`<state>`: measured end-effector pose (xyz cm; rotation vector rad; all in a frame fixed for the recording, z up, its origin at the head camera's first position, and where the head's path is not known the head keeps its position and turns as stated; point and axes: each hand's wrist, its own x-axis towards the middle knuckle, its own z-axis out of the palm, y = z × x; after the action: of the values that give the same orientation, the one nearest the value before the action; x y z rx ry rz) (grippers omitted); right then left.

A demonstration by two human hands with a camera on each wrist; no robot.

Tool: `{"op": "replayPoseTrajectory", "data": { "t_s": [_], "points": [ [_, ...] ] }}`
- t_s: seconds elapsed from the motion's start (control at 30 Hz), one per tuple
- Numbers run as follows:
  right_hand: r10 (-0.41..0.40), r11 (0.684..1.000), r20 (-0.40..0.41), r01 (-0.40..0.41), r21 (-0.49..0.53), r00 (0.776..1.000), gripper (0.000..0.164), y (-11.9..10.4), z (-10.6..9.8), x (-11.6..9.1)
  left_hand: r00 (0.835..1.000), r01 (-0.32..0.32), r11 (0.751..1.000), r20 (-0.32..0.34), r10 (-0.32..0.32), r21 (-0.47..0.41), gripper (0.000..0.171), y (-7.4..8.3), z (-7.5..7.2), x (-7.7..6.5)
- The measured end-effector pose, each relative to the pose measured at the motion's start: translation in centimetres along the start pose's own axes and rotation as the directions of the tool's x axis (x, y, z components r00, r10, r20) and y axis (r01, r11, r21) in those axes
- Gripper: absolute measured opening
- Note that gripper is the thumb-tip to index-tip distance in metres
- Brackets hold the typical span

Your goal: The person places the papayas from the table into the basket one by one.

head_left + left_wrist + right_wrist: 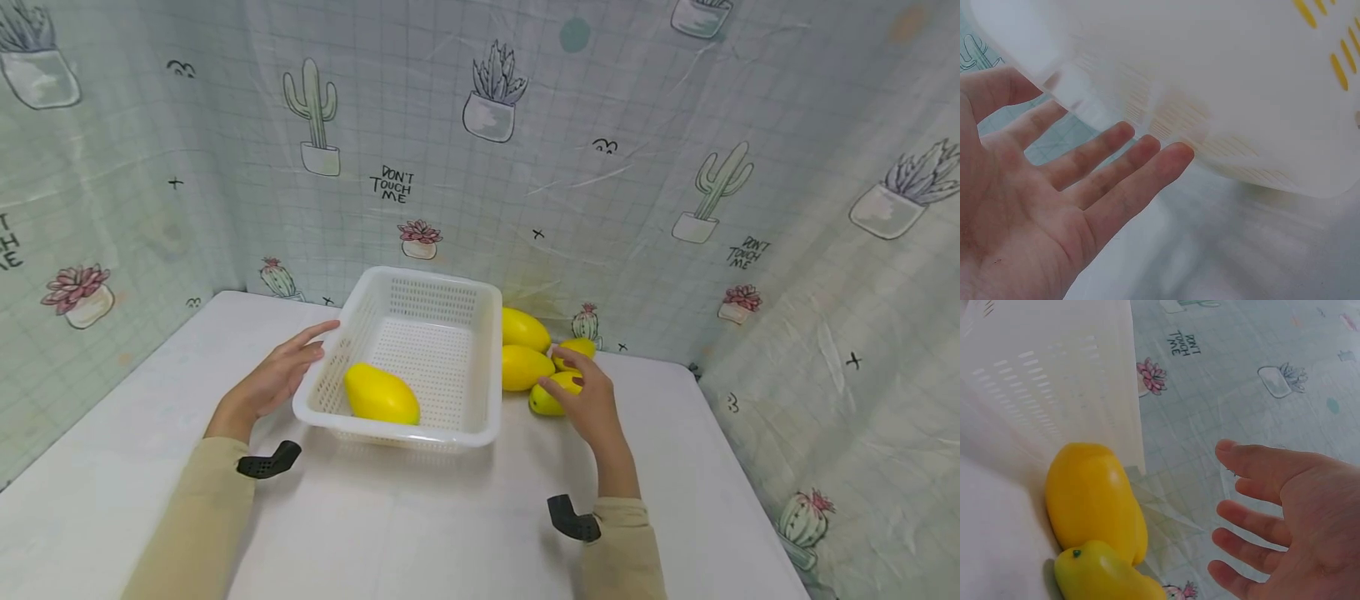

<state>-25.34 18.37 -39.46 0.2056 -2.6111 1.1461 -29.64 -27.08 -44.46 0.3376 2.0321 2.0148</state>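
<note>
A white plastic basket (431, 346) with slotted walls stands on the table, and one yellow mango (381, 396) lies in its near left corner. At the basket's left side is my left hand (273, 379), its extended fingertips (1175, 155) right at the wall. Several more mangoes (527, 367) lie in a cluster along the basket's right side. One of these is a smaller greenish-yellow mango (1100, 572). Thumb and fingers spread apart, my right hand (592, 404) hovers over the small mangoes, partly covering them in the head view, with nothing in its grasp.
A white table (420, 533) carries everything. Behind it and along both sides hangs a cactus-print curtain (555, 208). The mango cluster lies between the basket and the back curtain. A black wrist device (573, 518) sits at the right cuff.
</note>
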Motion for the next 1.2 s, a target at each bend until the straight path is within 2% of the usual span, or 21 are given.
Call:
{"op": "replayPoseTrajectory", "data": {
  "t_s": [0.2, 0.57, 1.0, 1.2],
  "points": [
    [-0.028, 1.000, -0.003, 0.028, 0.013, 1.000, 0.051, 0.1, -0.3, 0.0, 1.000, -0.018, 1.000, 0.011, 0.018, -0.020, 0.050, 0.0, -0.1, 0.0],
    [0.041, 0.999, 0.015, -0.041, 0.004, 0.999, 0.054, 0.8, -0.1, 0.2, 1.000, 0.022, 1.000, -0.013, -0.022, -0.005, 0.049, 0.2, 0.1, 0.0],
    [0.082, 0.997, 0.032, -0.082, 0.005, 0.996, 0.054, 1.6, -0.6, 0.2, 1.000, 0.005, 1.000, 0.003, -0.005, -0.010, 0.050, 0.1, 0.0, 0.1],
    [0.075, 0.997, 0.034, -0.075, -0.003, 0.997, 0.054, 1.9, -0.5, 0.3, 1.000, 0.002, 1.000, 0.006, -0.002, -0.020, 0.051, 0.1, 0.0, 0.2]
  ]
}}
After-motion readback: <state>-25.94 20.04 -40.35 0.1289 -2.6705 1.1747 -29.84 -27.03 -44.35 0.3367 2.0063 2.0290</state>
